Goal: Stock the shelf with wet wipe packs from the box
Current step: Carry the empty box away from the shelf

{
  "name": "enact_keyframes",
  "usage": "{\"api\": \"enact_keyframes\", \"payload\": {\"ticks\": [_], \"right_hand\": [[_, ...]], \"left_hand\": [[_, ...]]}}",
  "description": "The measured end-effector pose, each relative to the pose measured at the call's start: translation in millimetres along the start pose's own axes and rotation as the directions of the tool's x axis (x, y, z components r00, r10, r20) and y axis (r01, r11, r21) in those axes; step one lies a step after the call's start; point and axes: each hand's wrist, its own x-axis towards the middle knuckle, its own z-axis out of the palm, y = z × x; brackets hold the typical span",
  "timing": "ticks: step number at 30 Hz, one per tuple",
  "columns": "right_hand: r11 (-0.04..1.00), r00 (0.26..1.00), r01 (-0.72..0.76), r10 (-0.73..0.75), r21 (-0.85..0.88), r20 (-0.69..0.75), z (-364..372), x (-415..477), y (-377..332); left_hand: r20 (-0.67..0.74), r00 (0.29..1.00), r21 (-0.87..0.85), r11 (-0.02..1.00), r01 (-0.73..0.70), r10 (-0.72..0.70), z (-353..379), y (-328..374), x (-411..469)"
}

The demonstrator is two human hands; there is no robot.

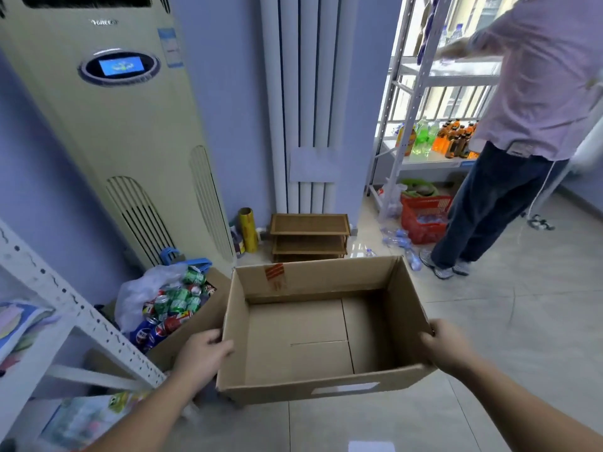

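Observation:
An open brown cardboard box (313, 331) is held above the tiled floor in the lower middle of the head view, and nothing lies inside it. My left hand (202, 353) grips its left wall and my right hand (447, 345) grips its right wall. At the left edge stands a white metal shelf (81, 316) with colourful packs (19, 324) on its upper level and more packs (85, 415) on the lower one; they are too blurred to tell as wet wipes.
A second box with drink cans (173, 308) and a plastic bag sits between shelf and held box. A tall air conditioner (124, 141), a small wooden rack (308, 234), a red basket (424, 216), and another person (522, 132) at a far drinks shelf (434, 148).

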Motion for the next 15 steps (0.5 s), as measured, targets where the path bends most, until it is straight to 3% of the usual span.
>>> {"api": "enact_keyframes", "payload": {"ticks": [11, 15], "right_hand": [[0.998, 0.997, -0.068, 0.069, 0.017, -0.029, -14.1, 105.4, -43.7], [0.998, 0.998, -0.067, 0.067, 0.012, 0.004, -23.6, 158.1, -63.2]], "left_hand": [[0.08, 0.996, -0.019, 1.0, -0.024, 0.025, -9.1, 59.0, 136.2], [0.042, 0.999, -0.008, 1.0, -0.024, 0.024, -0.1, 85.0, 188.5]]}}
